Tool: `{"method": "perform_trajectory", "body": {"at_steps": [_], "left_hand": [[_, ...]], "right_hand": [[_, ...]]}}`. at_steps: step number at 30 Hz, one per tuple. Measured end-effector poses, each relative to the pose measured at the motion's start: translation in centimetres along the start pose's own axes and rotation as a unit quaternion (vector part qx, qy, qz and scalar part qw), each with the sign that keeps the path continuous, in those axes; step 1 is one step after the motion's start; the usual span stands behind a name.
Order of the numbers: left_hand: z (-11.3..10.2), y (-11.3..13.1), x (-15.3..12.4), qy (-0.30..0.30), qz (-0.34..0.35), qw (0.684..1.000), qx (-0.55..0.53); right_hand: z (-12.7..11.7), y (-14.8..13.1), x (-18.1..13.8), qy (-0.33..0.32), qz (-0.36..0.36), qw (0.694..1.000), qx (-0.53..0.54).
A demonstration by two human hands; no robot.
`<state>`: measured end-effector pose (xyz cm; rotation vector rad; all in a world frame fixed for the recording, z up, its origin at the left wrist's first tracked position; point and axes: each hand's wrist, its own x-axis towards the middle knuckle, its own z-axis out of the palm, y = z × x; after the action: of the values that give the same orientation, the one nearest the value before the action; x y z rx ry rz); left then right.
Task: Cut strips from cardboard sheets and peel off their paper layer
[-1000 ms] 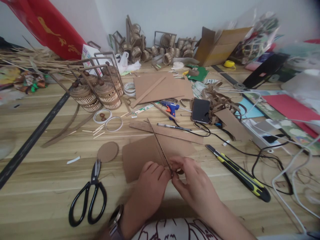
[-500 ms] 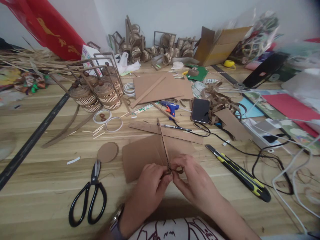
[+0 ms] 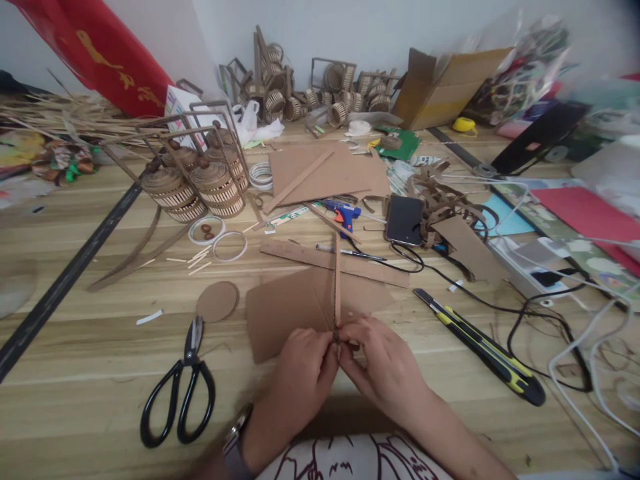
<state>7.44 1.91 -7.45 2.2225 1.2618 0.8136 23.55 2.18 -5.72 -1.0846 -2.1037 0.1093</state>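
Note:
Both my hands meet at the table's near edge and pinch the lower end of a thin corrugated cardboard strip (image 3: 337, 280), which stands up and points away from me. My left hand (image 3: 300, 377), with a watch on its wrist, grips the strip from the left. From the right, my right hand (image 3: 383, 363) closes on the same end. Under the strip lies a flat brown cardboard sheet (image 3: 285, 310). Left of my hands lie black scissors (image 3: 180, 393) and a cardboard disc (image 3: 217, 301).
A yellow-black utility knife (image 3: 483, 347) lies to the right, with cables (image 3: 550, 333) beyond it. Further back are a blue glue gun (image 3: 345, 215), a phone (image 3: 404, 220), woven cardboard baskets (image 3: 195, 183), white rings (image 3: 217, 239), cardboard sheets (image 3: 325, 175) and a long black bar (image 3: 65, 280).
The strip has swung from leaning left to nearly straight away from me. Both hands have stayed pinched on its lower end and shifted slightly.

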Motion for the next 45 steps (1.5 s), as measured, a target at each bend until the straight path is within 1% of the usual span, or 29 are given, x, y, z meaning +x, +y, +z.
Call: {"method": "perform_trajectory", "body": {"at_steps": [6, 9, 13, 16, 19, 22, 27, 30, 33, 36, 39, 45], "left_hand": [[-0.3, 0.1, 0.2, 0.005, 0.024, 1.000, 0.019], [-0.3, 0.2, 0.1, 0.003, 0.020, 1.000, 0.001], [-0.2, 0.0, -0.2, -0.012, -0.040, 0.997, -0.066], [-0.2, -0.1, -0.1, -0.037, -0.094, 0.986, -0.130], [-0.5, 0.1, 0.3, -0.058, -0.151, 0.962, -0.221], [-0.7, 0.3, 0.6, -0.059, -0.177, 0.941, -0.281], [-0.8, 0.3, 0.5, -0.063, -0.161, 0.935, -0.308], [-0.7, 0.4, 0.4, -0.062, -0.145, 0.944, -0.289], [-0.7, 0.5, 0.2, -0.053, -0.131, 0.955, -0.260], [-0.7, 0.7, 0.2, -0.051, -0.117, 0.961, -0.244], [-0.7, 0.7, 0.1, -0.048, -0.098, 0.967, -0.232], [-0.8, 0.6, -0.1, -0.040, -0.069, 0.977, -0.198]], "right_hand": [[-0.5, 0.3, -0.1, 0.003, 0.043, 0.998, 0.040], [-0.6, 0.4, -0.1, 0.004, 0.059, 0.997, 0.057], [-0.5, 0.4, -0.1, 0.010, 0.043, 0.997, 0.068], [-0.2, 0.6, -0.4, 0.006, 0.026, 0.996, 0.088], [0.2, 0.8, -1.0, -0.006, 0.052, 0.994, 0.098], [0.5, 1.0, -1.5, 0.003, 0.085, 0.991, 0.099], [0.5, 1.1, -1.5, 0.021, 0.077, 0.991, 0.103], [0.6, 1.1, -1.7, 0.039, 0.079, 0.992, 0.091], [1.1, 0.9, -2.1, 0.080, 0.094, 0.988, 0.093], [1.8, 0.5, -2.5, 0.120, 0.126, 0.976, 0.135], [2.2, 0.1, -2.6, 0.146, 0.158, 0.960, 0.182], [1.8, -0.4, -1.9, 0.175, 0.197, 0.936, 0.231]]}}
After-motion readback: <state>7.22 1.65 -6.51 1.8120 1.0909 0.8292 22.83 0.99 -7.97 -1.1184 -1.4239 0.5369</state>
